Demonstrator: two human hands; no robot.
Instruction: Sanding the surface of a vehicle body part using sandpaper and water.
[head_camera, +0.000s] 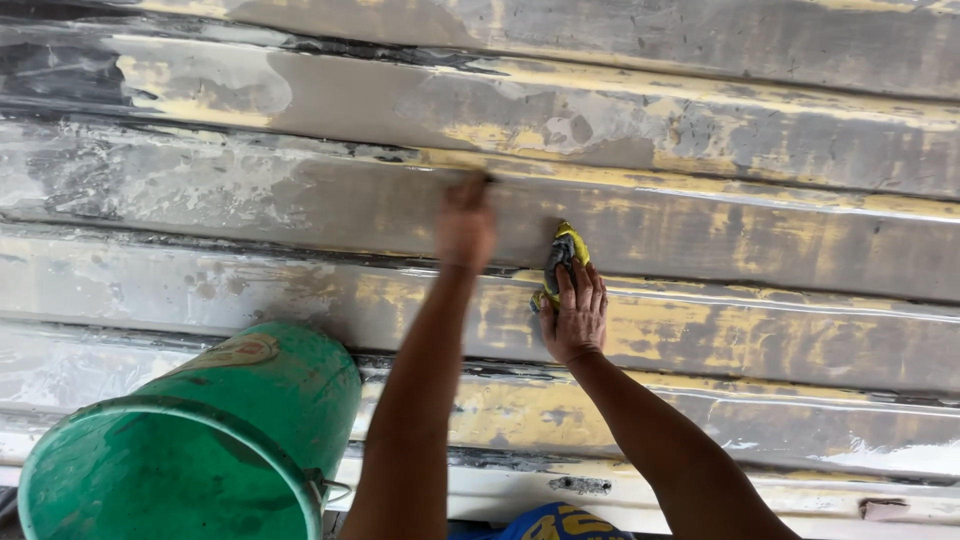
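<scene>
A ribbed metal surface (700, 220) with worn grey and yellow paint fills the view. My right hand (575, 315) presses a crumpled yellow and grey rag (562, 255) flat against one rib. My left hand (466, 222) is blurred and rests against the rib just left of the rag; something small and dark shows at its fingertips, too blurred to name. Both forearms reach up from the bottom of the view.
A green plastic bucket (250, 410) with a metal handle stands at the lower left, close to my left forearm. A blue and yellow cloth (555, 522) shows at the bottom edge between my arms.
</scene>
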